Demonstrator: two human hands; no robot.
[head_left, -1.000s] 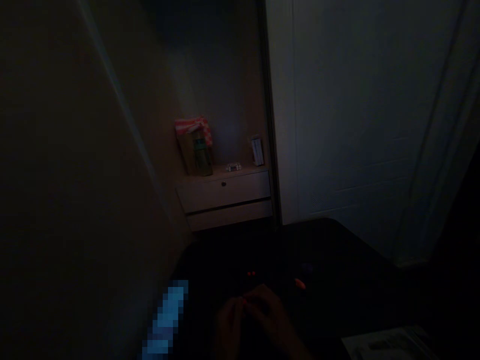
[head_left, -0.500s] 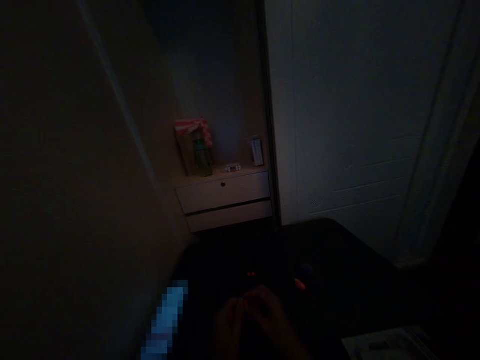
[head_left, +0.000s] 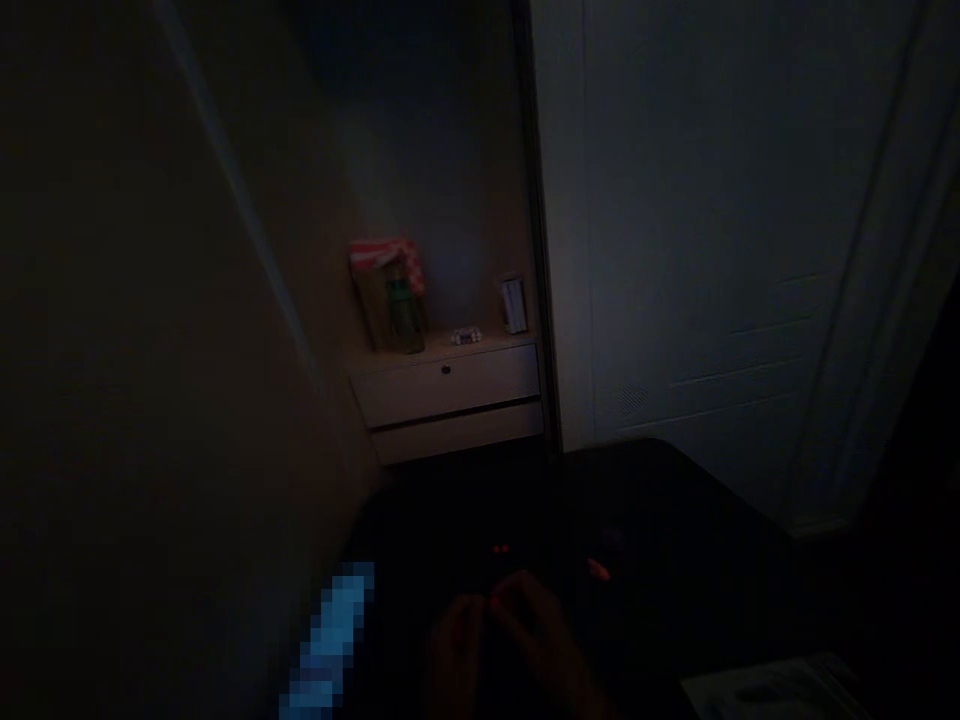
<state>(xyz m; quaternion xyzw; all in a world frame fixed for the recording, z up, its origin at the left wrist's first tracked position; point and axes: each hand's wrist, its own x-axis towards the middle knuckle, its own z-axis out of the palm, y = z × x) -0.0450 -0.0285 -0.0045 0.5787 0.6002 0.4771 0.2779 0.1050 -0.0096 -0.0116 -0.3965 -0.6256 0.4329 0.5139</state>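
In dim light, my left hand [head_left: 457,640] and my right hand [head_left: 536,630] meet low in the middle of the view, fingertips almost touching. Thumb and forefinger of the right hand pinch a small red piece [head_left: 493,601]. The left hand's fingers are curled; a faint reddish patch shows at them, too dark to make out. Just beyond the hands, two tiny red dots [head_left: 500,549] lie side by side on the black surface [head_left: 555,500]. To the right are an orange-red lump [head_left: 598,569] and a dark purple lump [head_left: 613,540].
A printed sheet or booklet [head_left: 772,690] lies at the lower right. At the left edge is a blurred-out bright blue patch [head_left: 330,640]. Behind stand a shelf with drawers [head_left: 450,395], a green bottle [head_left: 405,315] and a red-and-white cloth [head_left: 382,254]. A pale door [head_left: 712,250] rises at right.
The hands stay in nearly the same place, with only a slight shift of the fingers. The red piece remains at the right fingertips. The view has darkened a little.
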